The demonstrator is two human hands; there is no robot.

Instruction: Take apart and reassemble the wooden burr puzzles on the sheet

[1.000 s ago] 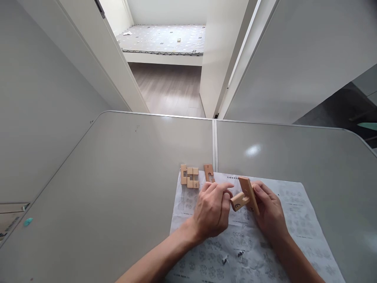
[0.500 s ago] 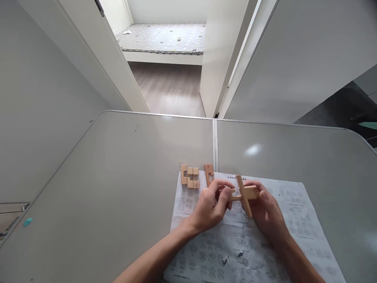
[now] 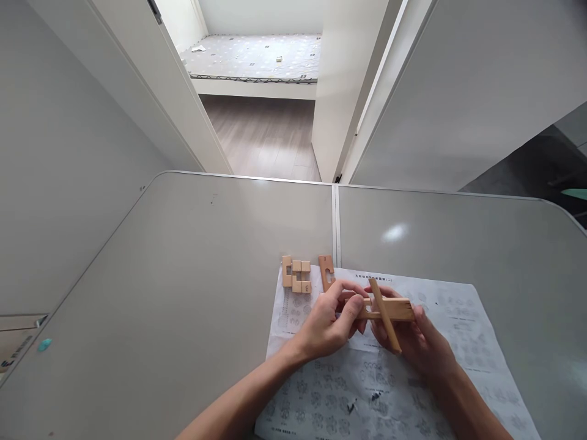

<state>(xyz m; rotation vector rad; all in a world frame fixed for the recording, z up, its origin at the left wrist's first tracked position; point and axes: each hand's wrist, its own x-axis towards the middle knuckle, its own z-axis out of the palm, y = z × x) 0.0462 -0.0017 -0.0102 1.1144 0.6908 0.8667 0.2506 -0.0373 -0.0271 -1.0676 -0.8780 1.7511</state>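
Two notched wooden puzzle bars point(image 3: 387, 310) are crossed into an X shape and held just above a printed instruction sheet point(image 3: 458, 342). My left hand point(image 3: 331, 322) pinches the left end of the horizontal bar, fingers closed. My right hand point(image 3: 419, 342) cups the crossed bars from beneath and behind, fingers wrapped round them. A cluster of small wooden pieces point(image 3: 296, 275) lies on the table at the sheet's upper left corner. One more notched wooden piece point(image 3: 325, 271) lies beside it, just beyond my left fingers.
The grey table point(image 3: 183, 275) has a seam point(image 3: 336, 226) down its middle and rounded far corners. A small teal sticker point(image 3: 44, 345) sits at the far left edge. Beyond the table, an open doorway shows a wood floor and a mattress point(image 3: 252, 58).
The two bars went from loosely angled to crossed, then the horizontal bar slid right through the other. Both hands shifted slightly right and lower.
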